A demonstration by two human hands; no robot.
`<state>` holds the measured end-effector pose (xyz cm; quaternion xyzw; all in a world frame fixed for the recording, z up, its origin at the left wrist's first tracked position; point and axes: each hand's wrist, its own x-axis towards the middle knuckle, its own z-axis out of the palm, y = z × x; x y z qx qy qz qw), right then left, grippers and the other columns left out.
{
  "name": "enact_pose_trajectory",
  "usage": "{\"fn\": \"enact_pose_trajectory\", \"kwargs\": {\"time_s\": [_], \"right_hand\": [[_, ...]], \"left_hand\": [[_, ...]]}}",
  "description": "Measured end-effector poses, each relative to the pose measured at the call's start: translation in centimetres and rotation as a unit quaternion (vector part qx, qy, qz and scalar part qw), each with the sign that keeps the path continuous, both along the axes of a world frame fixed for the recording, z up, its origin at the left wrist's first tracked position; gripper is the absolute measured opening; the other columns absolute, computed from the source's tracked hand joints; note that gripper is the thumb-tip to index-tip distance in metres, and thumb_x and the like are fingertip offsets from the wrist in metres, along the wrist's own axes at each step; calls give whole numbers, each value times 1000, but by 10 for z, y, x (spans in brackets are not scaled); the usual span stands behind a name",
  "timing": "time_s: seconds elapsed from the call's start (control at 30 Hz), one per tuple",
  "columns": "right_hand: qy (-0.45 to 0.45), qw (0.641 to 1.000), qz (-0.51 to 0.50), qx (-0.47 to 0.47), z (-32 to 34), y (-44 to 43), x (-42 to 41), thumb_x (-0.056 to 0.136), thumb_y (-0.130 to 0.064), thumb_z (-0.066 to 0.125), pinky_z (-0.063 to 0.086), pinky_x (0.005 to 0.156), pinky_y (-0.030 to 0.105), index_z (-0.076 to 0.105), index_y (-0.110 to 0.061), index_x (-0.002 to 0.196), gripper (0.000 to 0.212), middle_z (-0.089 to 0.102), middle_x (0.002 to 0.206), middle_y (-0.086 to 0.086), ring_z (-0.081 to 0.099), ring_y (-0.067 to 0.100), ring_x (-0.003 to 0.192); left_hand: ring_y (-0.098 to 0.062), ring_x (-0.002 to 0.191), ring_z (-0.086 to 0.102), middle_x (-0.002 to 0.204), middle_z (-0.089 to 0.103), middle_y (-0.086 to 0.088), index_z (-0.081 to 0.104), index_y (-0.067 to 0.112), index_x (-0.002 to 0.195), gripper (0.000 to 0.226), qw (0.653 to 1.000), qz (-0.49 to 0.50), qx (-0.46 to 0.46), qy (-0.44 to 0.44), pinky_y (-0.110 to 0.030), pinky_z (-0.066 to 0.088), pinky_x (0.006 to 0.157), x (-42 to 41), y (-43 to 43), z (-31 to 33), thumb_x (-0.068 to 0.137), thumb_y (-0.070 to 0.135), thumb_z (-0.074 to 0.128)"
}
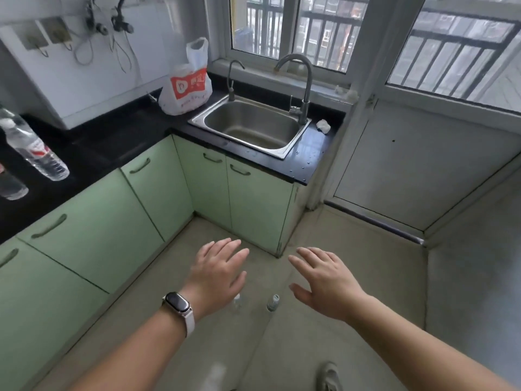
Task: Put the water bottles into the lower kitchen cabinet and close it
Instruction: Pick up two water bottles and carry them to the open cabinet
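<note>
Both hands hover spread and empty over the matte floor (352, 277): left hand (217, 273) with a banded watch (178, 306), right hand (324, 283) bare; beneath them two small bottles (273, 302) blur, one nearly hidden; two clear plastic bottles (33, 145) stand on the glossy black counter (112, 136), one cut off; four pale green cabinet doors (93, 235) sit closed; steel sink (253, 122).
</note>
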<state>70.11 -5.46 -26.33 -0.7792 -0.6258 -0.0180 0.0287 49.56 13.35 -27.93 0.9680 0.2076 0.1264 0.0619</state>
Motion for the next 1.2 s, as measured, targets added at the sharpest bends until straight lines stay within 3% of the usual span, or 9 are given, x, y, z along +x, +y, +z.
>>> {"fn": "enact_pose_trajectory", "kwargs": {"time_s": [0.37, 0.5, 0.7, 0.87, 1.03, 1.2], "right_hand": [[112, 989, 64, -73, -113, 71, 113, 81, -56, 52, 50, 91, 39, 62, -20, 127, 59, 62, 129, 5, 58, 27, 117], [138, 983, 72, -96, -177, 82, 144, 80, -53, 52, 52, 86, 39, 64, -18, 124, 57, 63, 127, 8, 60, 29, 114], [195, 972, 23, -126, -293, 88, 148, 78, -52, 59, 53, 82, 40, 59, -20, 126, 59, 61, 130, 7, 61, 31, 112], [275, 948, -57, -152, -401, 86, 136, 86, -55, 53, 46, 98, 46, 44, -23, 143, 66, 47, 146, 2, 44, 27, 132], [312, 930, -93, -170, -506, 82, 126, 87, -46, 65, 36, 106, 39, 35, -18, 149, 74, 43, 148, 0, 38, 24, 135], [335, 913, -142, -184, -598, 76, 124, 86, -48, 66, 32, 108, 35, 28, -20, 152, 81, 37, 152, -3, 34, 20, 138]], "left_hand": [[-33, 112, 67, 121, 70, -9, 72, 16, 117, 50, 978, 166, -93, 89, -41, 32, 99, 77, 9, -91, 87, 48, 48], [-32, 117, 63, 126, 68, -8, 70, 17, 122, 51, 957, 231, -147, 100, -45, 44, 100, 101, 15, -150, 89, 48, 46], [-32, 119, 61, 128, 66, -7, 65, 14, 130, 60, 929, 296, -207, 81, -45, 49, 95, 110, 23, -274, 89, 51, 42], [-37, 120, 57, 132, 64, -13, 61, 9, 134, 71, 890, 356, -273, 85, -45, 45, 99, 97, 20, -393, 85, 55, 38], [-30, 135, 46, 146, 53, -8, 51, 16, 145, 56, 839, 414, -346, 74, -38, 37, 108, 80, 14, -511, 95, 37, 62], [-26, 138, 45, 151, 47, -5, 41, 20, 151, 69, 798, 440, -408, 58, -40, 38, 112, 72, 9, -610, 91, 37, 69]]}}
